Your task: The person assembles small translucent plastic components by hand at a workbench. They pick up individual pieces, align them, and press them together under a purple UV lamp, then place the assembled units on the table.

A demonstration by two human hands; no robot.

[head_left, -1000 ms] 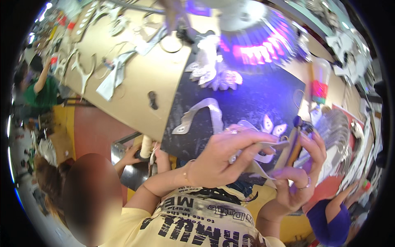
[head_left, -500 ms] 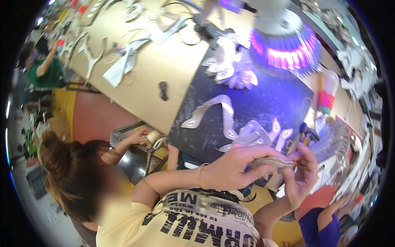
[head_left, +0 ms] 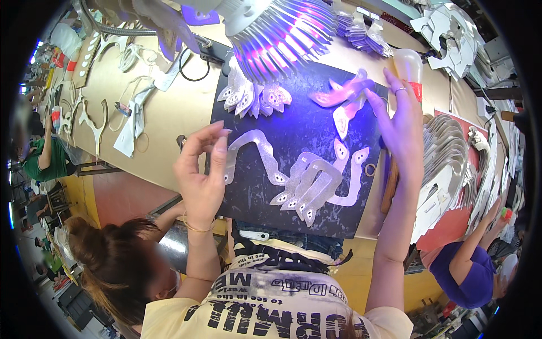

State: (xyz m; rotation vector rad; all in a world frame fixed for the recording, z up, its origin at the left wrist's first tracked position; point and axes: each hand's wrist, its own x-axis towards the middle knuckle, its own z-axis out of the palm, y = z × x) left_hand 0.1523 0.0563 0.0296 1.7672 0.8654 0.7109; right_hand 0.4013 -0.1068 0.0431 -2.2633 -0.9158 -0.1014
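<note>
A dark mat (head_left: pixel 316 121) lies on the tan table in front of me. On it lie several silvery cut pieces: a wavy strip (head_left: pixel 257 148) and a cluster of looped ones (head_left: pixel 316 183). My left hand (head_left: pixel 200 169) hovers at the mat's left edge beside the wavy strip, fingers apart and holding nothing. My right hand (head_left: pixel 402 127) reaches over the mat's far right corner. Its thumb and fingers grip a curved cut piece (head_left: pixel 343 95) lit pink by the lamp, with a pointed end hanging down.
A finned lamp (head_left: pixel 276 31) glows violet above the mat's far edge, over a pile of leaf-shaped pieces (head_left: pixel 254 97). A stack of cut sheets (head_left: pixel 446 164) and a wooden-handled tool (head_left: pixel 389 189) lie at right. A dark-haired person (head_left: pixel 113 265) sits lower left, another in purple (head_left: pixel 468 274) lower right.
My hands were together near my chest, working one piece. They have parted: the right carried the piece out to the mat's far right, and the left moved to the mat's left edge.
</note>
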